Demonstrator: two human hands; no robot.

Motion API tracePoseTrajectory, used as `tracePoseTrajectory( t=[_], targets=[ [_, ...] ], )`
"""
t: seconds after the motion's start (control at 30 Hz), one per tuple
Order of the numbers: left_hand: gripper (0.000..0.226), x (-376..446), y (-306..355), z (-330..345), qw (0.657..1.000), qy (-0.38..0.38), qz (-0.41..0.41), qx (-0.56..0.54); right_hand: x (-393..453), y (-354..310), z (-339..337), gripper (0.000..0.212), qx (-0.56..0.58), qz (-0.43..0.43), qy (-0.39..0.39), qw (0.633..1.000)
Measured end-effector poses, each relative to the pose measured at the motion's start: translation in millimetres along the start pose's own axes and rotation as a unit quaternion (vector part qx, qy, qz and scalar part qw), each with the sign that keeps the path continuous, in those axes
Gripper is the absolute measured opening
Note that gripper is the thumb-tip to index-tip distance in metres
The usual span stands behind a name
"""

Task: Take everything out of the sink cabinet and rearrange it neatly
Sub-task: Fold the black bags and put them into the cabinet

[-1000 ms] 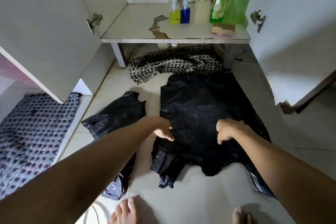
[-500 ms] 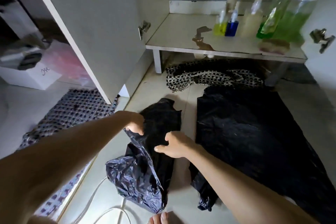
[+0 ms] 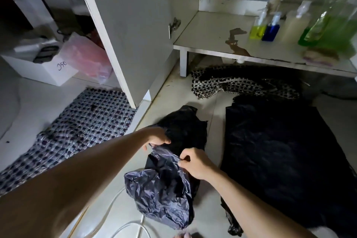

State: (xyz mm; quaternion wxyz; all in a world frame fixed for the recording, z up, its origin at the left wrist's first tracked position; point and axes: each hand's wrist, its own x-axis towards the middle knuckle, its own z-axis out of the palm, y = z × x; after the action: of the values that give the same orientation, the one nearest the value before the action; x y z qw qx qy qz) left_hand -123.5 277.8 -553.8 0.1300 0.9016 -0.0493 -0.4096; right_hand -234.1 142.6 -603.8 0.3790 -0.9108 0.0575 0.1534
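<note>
Both hands, left hand (image 3: pixel 157 138) and right hand (image 3: pixel 195 162), reach forward, pinching the crumpled black bag (image 3: pixel 164 185).

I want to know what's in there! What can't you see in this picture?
- Crumpled black bag, head view: contents hidden by its own plastic.
- Bottles on the cabinet shelf: blurred, labels unreadable.
- Left hand fingers: tips tucked behind the bag.
- Flat black bag: cut off by the right edge.

You see a crumpled black plastic bag (image 3: pixel 166 185) lying on the floor beside a larger black bag (image 3: pixel 286 156) spread flat; blurred bottles (image 3: pixel 270 29) stand upright inside the cabinet (image 3: pixel 212 35).
</note>
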Motion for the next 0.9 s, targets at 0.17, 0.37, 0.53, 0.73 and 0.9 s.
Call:
tracePoseTrajectory(
  t=[0.17, 0.37, 0.53, 0.73, 0.9],
  targets=[
    [0.055, -12, 7, -31, 0.99, 0.136, 0.02, -0.034, -3, -20, -60, 0.011, 0.065, -0.074, 0.073, 0.992],
    [0.042, -36, 28, -57, 0.979, 0.187, -0.019, -0.082, -31, -22, -120, 0.023, 0.361, -0.08, 0.043, 0.928],
    [0.042, -56, 34, -58, 0.98, 0.058, -0.025, -0.186, -39, -1, -117, 0.025, 0.454, -0.056, 0.083, 0.885],
    [0.037, -64, 35, -93, 0.97, 0.228, 0.077, -0.032, -31, 9, -92, 0.025, 0.029, 0.024, -0.039, 0.999],
    [0.03, -96, 61, -115, 0.951, 0.208, 0.227, 0.028, -24, -38, -113, 0.055, 0.135, -0.042, -0.027, 0.99]
  ],
)
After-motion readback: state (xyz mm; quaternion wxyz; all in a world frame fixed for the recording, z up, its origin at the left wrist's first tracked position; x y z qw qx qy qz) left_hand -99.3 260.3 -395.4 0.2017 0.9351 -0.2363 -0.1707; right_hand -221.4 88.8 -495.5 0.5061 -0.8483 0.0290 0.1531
